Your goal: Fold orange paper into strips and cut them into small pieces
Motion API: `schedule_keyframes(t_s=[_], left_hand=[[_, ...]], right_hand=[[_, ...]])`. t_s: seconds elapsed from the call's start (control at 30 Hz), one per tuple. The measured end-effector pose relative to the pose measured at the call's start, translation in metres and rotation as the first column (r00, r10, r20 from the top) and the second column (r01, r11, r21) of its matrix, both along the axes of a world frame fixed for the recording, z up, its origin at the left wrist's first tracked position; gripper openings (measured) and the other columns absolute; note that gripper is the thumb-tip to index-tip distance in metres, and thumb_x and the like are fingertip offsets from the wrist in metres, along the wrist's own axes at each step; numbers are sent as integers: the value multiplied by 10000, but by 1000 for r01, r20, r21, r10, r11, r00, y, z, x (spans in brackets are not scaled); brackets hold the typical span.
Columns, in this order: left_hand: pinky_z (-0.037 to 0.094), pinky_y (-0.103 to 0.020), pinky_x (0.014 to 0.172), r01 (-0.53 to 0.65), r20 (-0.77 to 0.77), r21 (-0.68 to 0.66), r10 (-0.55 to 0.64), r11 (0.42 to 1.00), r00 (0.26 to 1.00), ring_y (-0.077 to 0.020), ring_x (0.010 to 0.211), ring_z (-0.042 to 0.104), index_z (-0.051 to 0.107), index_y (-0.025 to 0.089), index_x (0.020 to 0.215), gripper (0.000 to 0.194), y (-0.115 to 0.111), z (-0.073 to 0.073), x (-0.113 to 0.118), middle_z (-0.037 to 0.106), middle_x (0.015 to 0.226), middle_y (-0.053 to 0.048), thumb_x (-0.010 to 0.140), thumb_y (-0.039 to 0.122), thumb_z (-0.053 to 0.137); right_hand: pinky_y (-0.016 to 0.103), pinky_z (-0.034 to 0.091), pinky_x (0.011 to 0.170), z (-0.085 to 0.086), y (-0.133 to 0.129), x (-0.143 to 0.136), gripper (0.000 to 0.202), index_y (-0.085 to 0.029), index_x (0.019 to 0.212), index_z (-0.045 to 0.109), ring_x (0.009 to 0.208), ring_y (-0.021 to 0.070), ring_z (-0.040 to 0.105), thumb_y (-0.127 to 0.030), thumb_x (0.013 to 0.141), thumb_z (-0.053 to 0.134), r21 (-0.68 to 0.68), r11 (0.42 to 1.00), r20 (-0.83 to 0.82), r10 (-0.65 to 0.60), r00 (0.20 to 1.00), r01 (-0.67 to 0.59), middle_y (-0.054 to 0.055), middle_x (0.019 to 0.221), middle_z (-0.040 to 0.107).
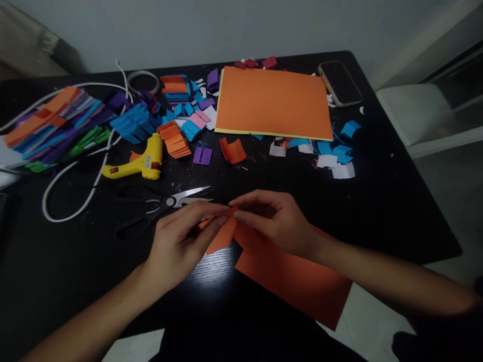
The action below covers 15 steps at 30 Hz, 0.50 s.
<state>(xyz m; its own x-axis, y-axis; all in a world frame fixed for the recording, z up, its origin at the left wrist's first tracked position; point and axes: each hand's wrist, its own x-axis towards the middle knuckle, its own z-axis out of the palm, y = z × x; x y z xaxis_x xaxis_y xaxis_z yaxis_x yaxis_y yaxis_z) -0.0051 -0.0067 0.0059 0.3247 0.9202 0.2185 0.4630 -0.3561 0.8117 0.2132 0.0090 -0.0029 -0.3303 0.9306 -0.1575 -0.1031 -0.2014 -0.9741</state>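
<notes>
My left hand (183,241) pinches the left part of a small orange paper piece (223,239) between thumb and fingers. Close beside it, my right hand (277,221) pinches the same piece at its top, the fingertips of both hands nearly touching. Under my right hand and forearm lies a larger orange sheet (294,281), which reaches over the table's front edge. Black-handled scissors (169,202) rest open just left of my left hand's fingers.
A yellow glue gun (145,161) and a white cable (60,218) lie at the left, near bundled coloured strips (56,125). Behind the hands are a stack of orange sheets (275,103), folded orange pieces (233,151) and paper scraps (343,170). A phone (340,83) sits back right.
</notes>
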Motion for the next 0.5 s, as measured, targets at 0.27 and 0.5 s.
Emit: schedule_keyframes(t_s=[0.27,0.5], left_hand=[[588,-189,718,-35,25,-60,36,998,999,-99,806,743,776,242,1076,141,0,0,1,813,969,19,956,174,745],[604,-193,747,-41,50,-60,44,997,998,-105,841,753,777,239,1053,117,0,-2,0,808,973,15,944,197,770]], right_hand=[[244,619,844,2,1,1,131,-253,982,851,915,147,789,-244,851,861,-14,1000,-3,-11,1000,11,-2,958,841],[263,632,831,2,-1,0,135,-246,963,852,902,161,795,-253,832,879,-20,999,3,-30,1000,31,4,945,843]])
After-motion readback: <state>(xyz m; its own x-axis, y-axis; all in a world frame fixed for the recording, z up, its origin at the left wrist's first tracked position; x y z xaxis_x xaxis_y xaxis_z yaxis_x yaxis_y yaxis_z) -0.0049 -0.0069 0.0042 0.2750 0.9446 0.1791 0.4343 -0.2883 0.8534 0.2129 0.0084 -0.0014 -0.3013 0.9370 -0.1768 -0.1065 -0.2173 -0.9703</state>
